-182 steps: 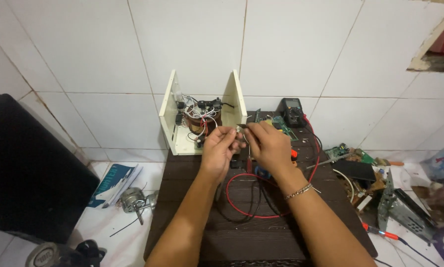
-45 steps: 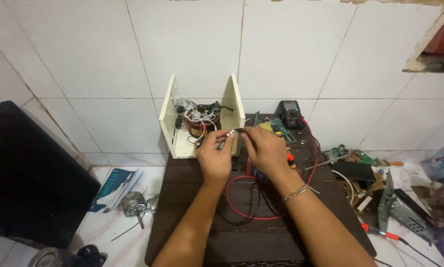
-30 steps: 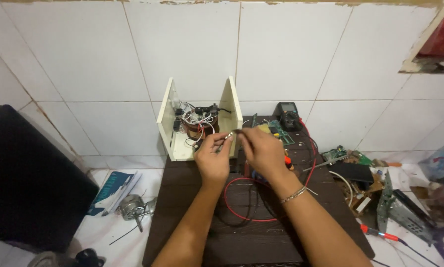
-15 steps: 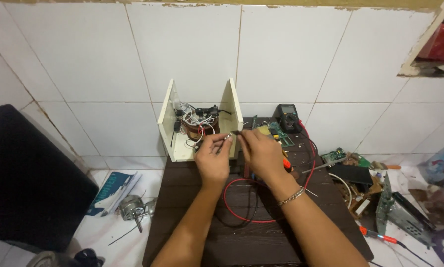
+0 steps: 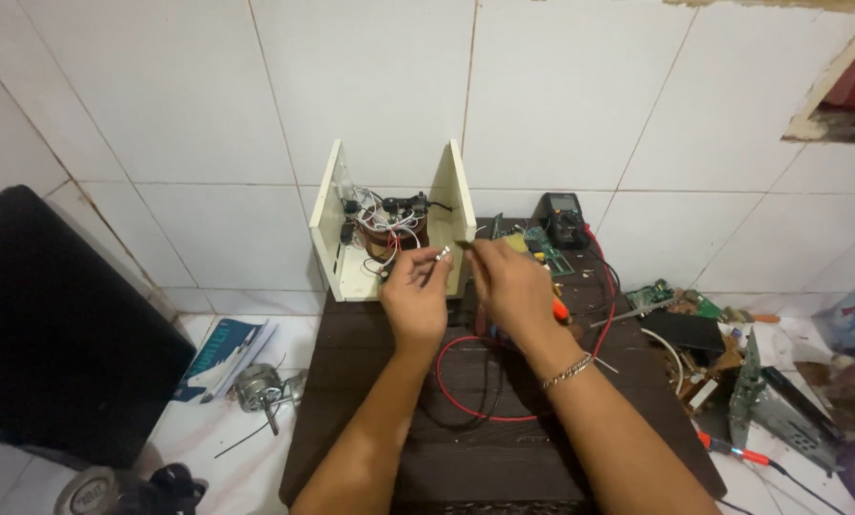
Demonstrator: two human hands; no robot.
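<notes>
Left hand (image 5: pixel 416 298) pinches a small silvery wire end (image 5: pixel 443 254), held just in front of the open cream casing (image 5: pixel 392 224) at the back of the dark table (image 5: pixel 370 429). Right hand (image 5: pixel 509 286) is closed beside it, fingertips pinched on a thin dark lead; red and black cables (image 5: pixel 461 381) loop below both wrists.

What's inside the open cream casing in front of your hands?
Inside the cream casing: a copper-wound transformer, white and black wires. Its lower part is hidden behind the left hand.
</notes>
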